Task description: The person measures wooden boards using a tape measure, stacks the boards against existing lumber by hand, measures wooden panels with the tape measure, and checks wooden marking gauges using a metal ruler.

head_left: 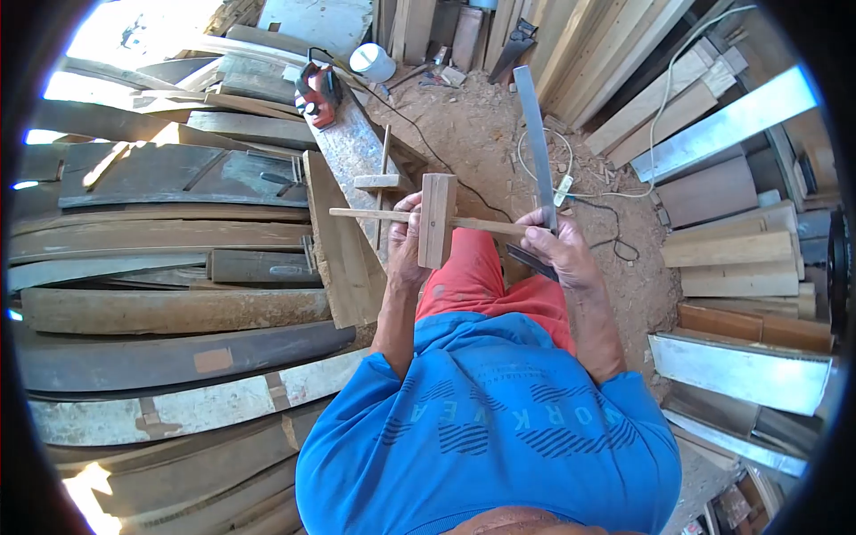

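Observation:
A wooden marking gauge is held crosswise in front of my lap, its thick block upright and its thin stem running left to right. My left hand is closed round the block and stem from the left side. My right hand is closed on a metal try square, whose long blade points up and away, and its fingertips also meet the stem's right end. A second wooden gauge lies on the plank beyond my left hand.
A red electric planer sits on the far end of the work plank, near a white bucket. Stacked boards fill the left side. Planks lean along the right. Cords and a power strip lie on the dusty floor.

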`<state>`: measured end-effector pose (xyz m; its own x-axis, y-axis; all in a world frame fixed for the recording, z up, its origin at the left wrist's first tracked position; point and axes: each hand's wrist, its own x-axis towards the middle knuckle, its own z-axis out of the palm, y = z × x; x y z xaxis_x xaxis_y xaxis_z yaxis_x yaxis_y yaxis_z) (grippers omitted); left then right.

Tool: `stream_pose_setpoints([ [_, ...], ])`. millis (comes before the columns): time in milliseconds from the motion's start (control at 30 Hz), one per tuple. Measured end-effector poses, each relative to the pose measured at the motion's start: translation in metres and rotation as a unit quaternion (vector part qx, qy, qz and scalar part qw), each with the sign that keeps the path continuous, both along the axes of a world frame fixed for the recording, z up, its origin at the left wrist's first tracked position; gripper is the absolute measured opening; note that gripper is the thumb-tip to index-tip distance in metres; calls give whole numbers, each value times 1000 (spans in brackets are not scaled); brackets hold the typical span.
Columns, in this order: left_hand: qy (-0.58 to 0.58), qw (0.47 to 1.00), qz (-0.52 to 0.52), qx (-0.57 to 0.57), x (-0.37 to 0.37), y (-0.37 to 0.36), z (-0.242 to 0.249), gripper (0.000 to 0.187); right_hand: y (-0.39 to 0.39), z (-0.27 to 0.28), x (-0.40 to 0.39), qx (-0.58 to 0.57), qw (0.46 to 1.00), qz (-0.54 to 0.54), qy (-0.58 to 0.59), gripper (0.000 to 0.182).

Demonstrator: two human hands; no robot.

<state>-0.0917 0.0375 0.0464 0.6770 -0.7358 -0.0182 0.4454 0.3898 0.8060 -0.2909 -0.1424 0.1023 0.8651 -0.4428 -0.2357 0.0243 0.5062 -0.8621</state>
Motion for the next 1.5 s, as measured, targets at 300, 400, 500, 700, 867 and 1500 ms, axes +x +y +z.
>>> stream_pose_setpoints([
  [300, -153, 988, 10, 2, 14, 91, 6, 52, 72, -5, 7, -55, 997, 38, 41, 22],
  [400, -178, 982, 25, 59, 16, 108, 4, 51, 89, -15, 14, -62, 995, 46, 68, 20],
  [500, -151, 985, 55, 62, 14, 114, -4, 46, 102, -18, 18, -73, 992, 48, 95, 18],
  [700, -124, 988, 41, 86, 11, 125, 6, 43, 112, -38, 9, -50, 995, 41, 73, 21],
  [867, -151, 985, 56, 68, 6, 127, -5, 42, 116, -21, 2, -39, 996, 15, 78, 22],
  [1500, -46, 996, 29, 65, -11, 126, -23, 40, 96, -8, -16, -17, 1000, -4, -4, 24],
])
